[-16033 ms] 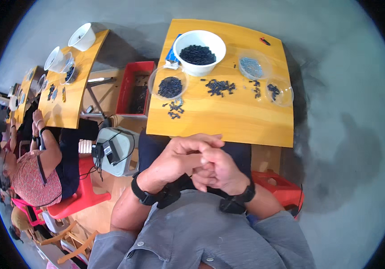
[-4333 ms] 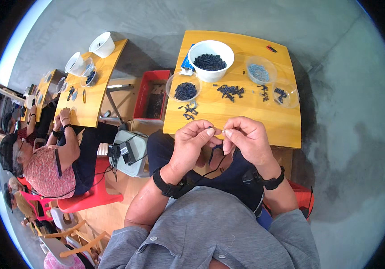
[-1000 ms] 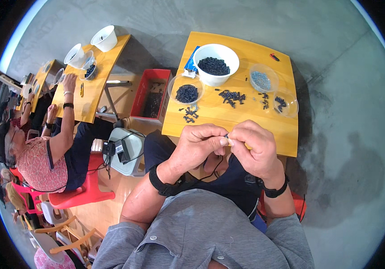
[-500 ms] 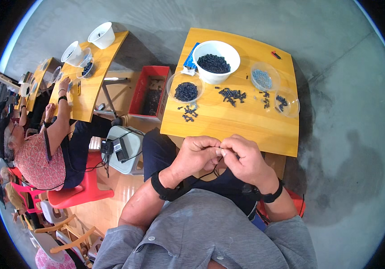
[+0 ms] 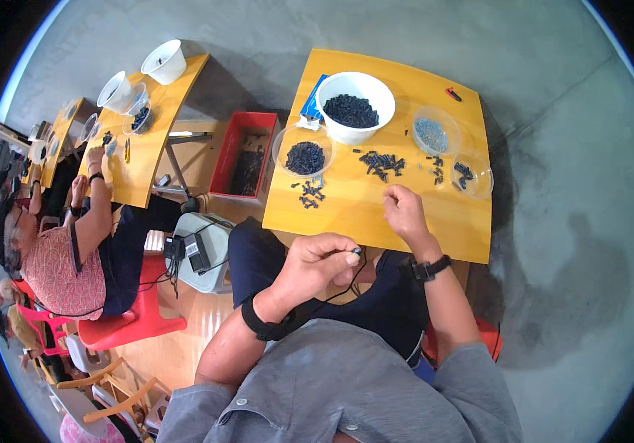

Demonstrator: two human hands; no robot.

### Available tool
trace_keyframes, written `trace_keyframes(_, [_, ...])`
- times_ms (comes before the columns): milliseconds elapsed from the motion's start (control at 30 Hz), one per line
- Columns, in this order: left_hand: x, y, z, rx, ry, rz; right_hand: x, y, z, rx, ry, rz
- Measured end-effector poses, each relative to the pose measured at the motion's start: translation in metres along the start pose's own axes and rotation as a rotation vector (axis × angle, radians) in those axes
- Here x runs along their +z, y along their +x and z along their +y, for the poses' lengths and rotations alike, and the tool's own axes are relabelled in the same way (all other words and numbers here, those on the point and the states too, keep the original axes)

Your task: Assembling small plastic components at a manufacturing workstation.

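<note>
In front of my body my left hand is closed, pinching a small dark plastic piece between thumb and forefinger. My right hand hovers at the near edge of the wooden table, apart from the left. Its fingers are curled together, and whatever they may hold is hidden. Ahead of it lies a loose pile of small black plastic pieces. To its right are a few more pieces and a clear tub of small silvery-blue parts.
A white bucket of black pieces stands at the back. Left of it sits a clear tub of black pieces, with loose pieces before it. A tipped clear cup lies right. A red box is on the floor. A person works at the left table.
My hands have come apart. The right one has moved forward and up toward the table; the left has dropped slightly and keeps a small dark piece in its fingertips.
</note>
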State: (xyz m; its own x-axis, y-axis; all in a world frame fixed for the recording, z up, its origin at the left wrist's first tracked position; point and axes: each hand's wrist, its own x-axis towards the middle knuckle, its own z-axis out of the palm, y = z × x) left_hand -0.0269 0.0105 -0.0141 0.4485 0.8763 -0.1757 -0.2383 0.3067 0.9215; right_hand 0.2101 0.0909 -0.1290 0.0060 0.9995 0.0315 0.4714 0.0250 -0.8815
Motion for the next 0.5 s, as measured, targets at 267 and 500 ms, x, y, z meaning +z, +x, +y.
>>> trace_keyframes(267, [-0.023,-0.006,-0.024,0.049,0.069,0.085,0.003,0.033,0.018,-0.009,-0.405,0.133])
trace_keyframes(500, [-0.023,-0.001,-0.031,0.020,0.045,0.108,0.012,0.043,0.017,-0.029,-0.535,0.126])
